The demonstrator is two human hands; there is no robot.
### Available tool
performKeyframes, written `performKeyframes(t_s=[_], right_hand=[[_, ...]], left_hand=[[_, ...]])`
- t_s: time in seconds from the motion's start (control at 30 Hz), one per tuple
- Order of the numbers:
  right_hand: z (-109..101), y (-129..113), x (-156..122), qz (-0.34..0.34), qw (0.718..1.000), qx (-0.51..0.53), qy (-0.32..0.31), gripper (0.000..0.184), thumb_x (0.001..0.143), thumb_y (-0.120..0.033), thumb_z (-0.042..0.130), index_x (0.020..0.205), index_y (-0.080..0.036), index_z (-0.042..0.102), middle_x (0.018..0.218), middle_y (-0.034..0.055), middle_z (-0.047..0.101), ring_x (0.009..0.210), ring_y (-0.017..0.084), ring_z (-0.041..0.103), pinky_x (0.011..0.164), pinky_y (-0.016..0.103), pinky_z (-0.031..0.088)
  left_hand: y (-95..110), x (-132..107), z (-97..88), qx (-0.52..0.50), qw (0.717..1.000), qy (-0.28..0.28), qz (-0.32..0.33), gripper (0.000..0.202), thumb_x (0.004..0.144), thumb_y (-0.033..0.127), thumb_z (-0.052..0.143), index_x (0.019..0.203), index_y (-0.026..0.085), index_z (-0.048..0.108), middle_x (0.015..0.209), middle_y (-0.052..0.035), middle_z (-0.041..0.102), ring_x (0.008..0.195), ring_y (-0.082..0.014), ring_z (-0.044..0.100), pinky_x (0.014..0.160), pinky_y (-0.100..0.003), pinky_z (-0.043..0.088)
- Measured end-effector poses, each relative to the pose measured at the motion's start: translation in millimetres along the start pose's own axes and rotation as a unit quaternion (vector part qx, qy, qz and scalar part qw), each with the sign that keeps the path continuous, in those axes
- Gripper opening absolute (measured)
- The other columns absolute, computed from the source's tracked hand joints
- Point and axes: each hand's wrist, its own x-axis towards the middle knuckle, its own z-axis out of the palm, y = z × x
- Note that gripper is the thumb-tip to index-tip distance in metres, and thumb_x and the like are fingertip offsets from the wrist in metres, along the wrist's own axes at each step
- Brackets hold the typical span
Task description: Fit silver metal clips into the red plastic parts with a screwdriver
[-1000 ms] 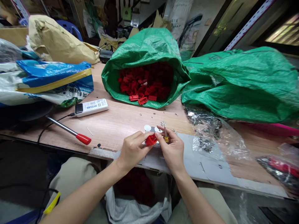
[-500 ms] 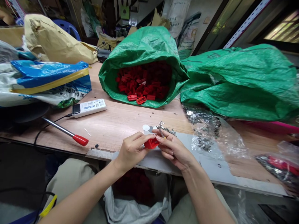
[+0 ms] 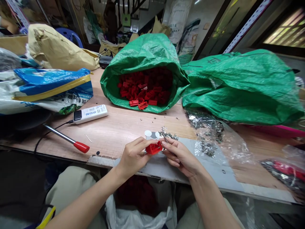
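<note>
Between the thumb and fingers of my left hand [image 3: 134, 153] is a small red plastic housing [image 3: 153, 148], its open side facing up toward me. My right hand [image 3: 179, 154] is closed around slim metal tweezers [image 3: 165, 138], which slant up just beside the housing's right end. Whether the tweezers grip a small part cannot be made out. Right behind my hands lies a loose pile of small metal clips [image 3: 170, 136] on a grey sheet [image 3: 207, 168]. Below the table edge, a white sack [image 3: 138, 219] at my lap holds more red pieces.
A green sack [image 3: 143, 47] spills red housings toward me; another green sack [image 3: 238, 86] lies to its right. Clear plastic bags of metal parts [image 3: 212, 140] rest at right. On the left are a white power bank [image 3: 91, 114] with a cable and a red-handled lever [image 3: 81, 147].
My right hand has drawn slightly right and down from the red housing, fingers now off its edge. My left hand still holds the housing. The camera view has shifted slightly.
</note>
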Motion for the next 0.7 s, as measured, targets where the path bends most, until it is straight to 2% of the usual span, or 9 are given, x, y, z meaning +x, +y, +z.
performKeyframes(t_s=[0.13, 0.3, 0.5, 0.6, 0.7], right_hand=[[-1.0, -0.2, 0.3, 0.003, 0.999, -0.033, 0.011, 0.03, 0.081, -0.039, 0.077, 0.098, -0.018, 0.065, 0.052, -0.0121, 0.031, 0.041, 0.001, 0.013, 0.033, 0.011, 0.019], [0.2, -2.0, -0.4, -0.012, 0.996, -0.088, 0.033, 0.034, 0.076, -0.041, 0.08, 0.094, -0.017, 0.064, 0.061, -0.0083, 0.045, 0.04, 0.0, 0.02, 0.033, 0.014, 0.022], [4.8, 0.0, -2.9, -0.08, 0.964, -0.229, 0.113, 0.038, 0.079, -0.051, 0.074, 0.092, -0.017, 0.063, 0.078, -0.0018, 0.056, 0.041, 0.002, 0.033, 0.034, 0.018, 0.027], [4.4, -0.8, -4.1, -0.075, 0.968, -0.218, 0.102, 0.038, 0.079, -0.052, 0.073, 0.09, -0.017, 0.064, 0.077, -0.0019, 0.055, 0.041, 0.002, 0.031, 0.034, 0.019, 0.028], [1.5, -1.9, -5.1, -0.06, 0.975, -0.2, 0.079, 0.037, 0.078, -0.051, 0.075, 0.087, -0.017, 0.064, 0.072, -0.0037, 0.052, 0.04, 0.002, 0.03, 0.033, 0.018, 0.028]], left_hand=[[0.2, 0.1, 0.0, 0.007, 1.0, -0.004, 0.012, 0.035, 0.084, 0.005, 0.066, 0.115, 0.021, 0.068, 0.086, -0.0029, 0.068, 0.073, -0.0121, 0.064, 0.066, -0.021, 0.052], [0.7, 0.5, -0.6, 0.015, 1.0, -0.007, 0.02, 0.032, 0.084, 0.007, 0.066, 0.114, 0.02, 0.068, 0.086, -0.0029, 0.069, 0.073, -0.0125, 0.065, 0.067, -0.021, 0.053], [-1.2, -0.6, 0.4, 0.036, 0.999, -0.015, 0.023, 0.032, 0.085, 0.006, 0.065, 0.114, 0.02, 0.068, 0.088, -0.004, 0.07, 0.077, -0.0133, 0.066, 0.068, -0.022, 0.054], [-2.0, -0.7, 0.6, 0.023, 0.999, -0.025, 0.018, 0.03, 0.088, 0.011, 0.064, 0.115, 0.021, 0.068, 0.09, -0.0044, 0.07, 0.078, -0.0134, 0.067, 0.069, -0.023, 0.055], [-1.4, -0.2, -0.5, -0.004, 0.998, -0.061, -0.006, 0.027, 0.089, 0.015, 0.064, 0.115, 0.02, 0.068, 0.089, -0.0052, 0.07, 0.077, -0.0147, 0.066, 0.067, -0.024, 0.055]])
